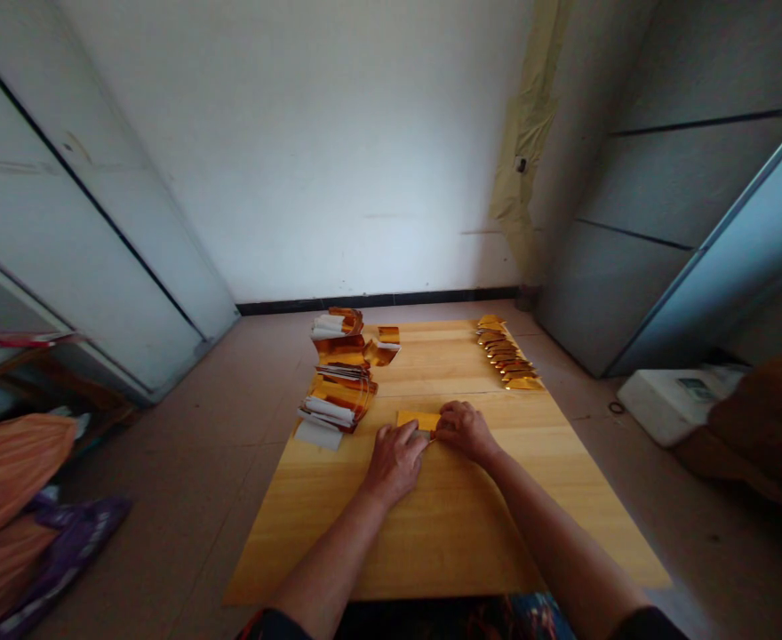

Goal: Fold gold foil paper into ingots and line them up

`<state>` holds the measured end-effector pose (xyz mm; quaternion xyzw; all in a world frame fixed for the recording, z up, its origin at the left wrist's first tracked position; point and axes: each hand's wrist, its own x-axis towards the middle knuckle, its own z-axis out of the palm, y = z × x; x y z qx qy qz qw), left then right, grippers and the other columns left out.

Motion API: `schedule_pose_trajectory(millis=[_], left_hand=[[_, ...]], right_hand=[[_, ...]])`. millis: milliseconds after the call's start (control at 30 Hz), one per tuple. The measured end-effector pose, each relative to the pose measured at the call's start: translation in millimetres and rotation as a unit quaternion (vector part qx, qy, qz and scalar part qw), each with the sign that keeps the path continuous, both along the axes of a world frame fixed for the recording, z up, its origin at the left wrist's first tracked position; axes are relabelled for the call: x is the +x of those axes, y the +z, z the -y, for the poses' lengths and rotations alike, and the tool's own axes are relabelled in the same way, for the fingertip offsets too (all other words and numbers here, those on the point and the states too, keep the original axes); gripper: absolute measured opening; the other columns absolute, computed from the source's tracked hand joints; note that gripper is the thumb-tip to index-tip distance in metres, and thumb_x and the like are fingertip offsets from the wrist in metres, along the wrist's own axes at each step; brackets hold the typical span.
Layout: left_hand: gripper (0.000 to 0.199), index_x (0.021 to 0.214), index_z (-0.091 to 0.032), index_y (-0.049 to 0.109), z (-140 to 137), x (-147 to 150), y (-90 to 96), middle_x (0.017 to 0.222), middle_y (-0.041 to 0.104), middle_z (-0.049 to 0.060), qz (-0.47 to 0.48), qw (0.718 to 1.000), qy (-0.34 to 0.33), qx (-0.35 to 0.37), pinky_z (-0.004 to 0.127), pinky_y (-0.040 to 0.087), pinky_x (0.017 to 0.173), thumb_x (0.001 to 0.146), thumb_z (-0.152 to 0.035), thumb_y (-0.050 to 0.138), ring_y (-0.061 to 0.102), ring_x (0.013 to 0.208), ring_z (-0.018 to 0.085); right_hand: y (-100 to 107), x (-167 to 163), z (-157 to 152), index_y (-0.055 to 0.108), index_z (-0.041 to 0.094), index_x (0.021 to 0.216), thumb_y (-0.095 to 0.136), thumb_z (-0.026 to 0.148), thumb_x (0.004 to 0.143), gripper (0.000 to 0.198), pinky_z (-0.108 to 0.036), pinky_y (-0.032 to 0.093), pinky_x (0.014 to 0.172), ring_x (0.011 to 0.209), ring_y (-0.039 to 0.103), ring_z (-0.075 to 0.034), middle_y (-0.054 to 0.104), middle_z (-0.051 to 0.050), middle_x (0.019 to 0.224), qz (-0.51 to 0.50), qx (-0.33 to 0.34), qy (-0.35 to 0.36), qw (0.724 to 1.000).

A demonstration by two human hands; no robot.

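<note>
Head view: gold paper lies mid-surface, right in front of the person, both hands on it. Left hand rests fingers over the near left part, probably to keep it from sliding. Right hand has fingers curled in at the right end, likely working the edge; can't tell if either one actually pinches. Loose paper piles far left, folded gold pieces in an overlapping row far right. Looks like the split leaves the middle free for handling.
</note>
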<state>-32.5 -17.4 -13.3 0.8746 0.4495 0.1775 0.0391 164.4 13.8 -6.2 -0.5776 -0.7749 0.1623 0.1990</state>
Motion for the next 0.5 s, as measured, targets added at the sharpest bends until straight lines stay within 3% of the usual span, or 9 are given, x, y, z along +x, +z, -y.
schedule_pose_trajectory(millis=[500], left_hand=[[0.033,0.113,-0.025,0.056,4,0,3.8,0.129,0.053,0.008,-0.020,1.000,-0.009,-0.005,0.045,0.032,0.100,0.085,-0.011,0.043,0.047,0.119,0.022]], right_hand=[[12,-12,4,0.066,0.022,0.081,0.064,0.029,0.078,0.008,-0.027,0.031,0.072,0.097,0.050,-0.018,0.060,-0.002,0.107,0.052,-0.036,-0.034,0.997]])
